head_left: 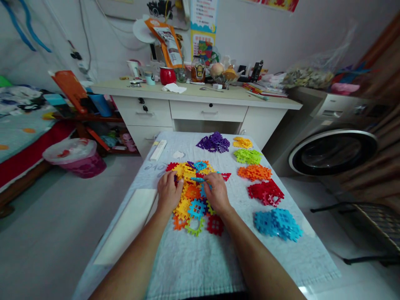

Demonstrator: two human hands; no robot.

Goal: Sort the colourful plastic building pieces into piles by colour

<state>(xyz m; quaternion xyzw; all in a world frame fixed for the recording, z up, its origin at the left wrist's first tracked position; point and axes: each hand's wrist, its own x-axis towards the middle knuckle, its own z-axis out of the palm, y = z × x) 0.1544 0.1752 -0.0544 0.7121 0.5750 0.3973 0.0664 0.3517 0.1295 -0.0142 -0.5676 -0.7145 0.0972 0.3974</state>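
A mixed heap of plastic interlocking building pieces lies on the cloth-covered table, with yellow pieces (185,171) on top. Against the heap's left edge, my left hand (169,191) has its fingers and thumb closed on the yellow pieces; its fingertips are partly hidden. Between the thumb and fingers of my right hand (216,193) is a blue piece (196,179), seen edge-on above the heap. Nearer to me in the heap are a blue square piece (197,208), a green ring-like piece (194,227) and a dark red square piece (215,225).
Sorted piles line the right side: blue (276,223), red (265,191), orange (254,172), green (247,156) and yellow (243,142). A purple pile (214,142) lies at the far side. A long white box (126,225) and a white strip (158,150) lie left.
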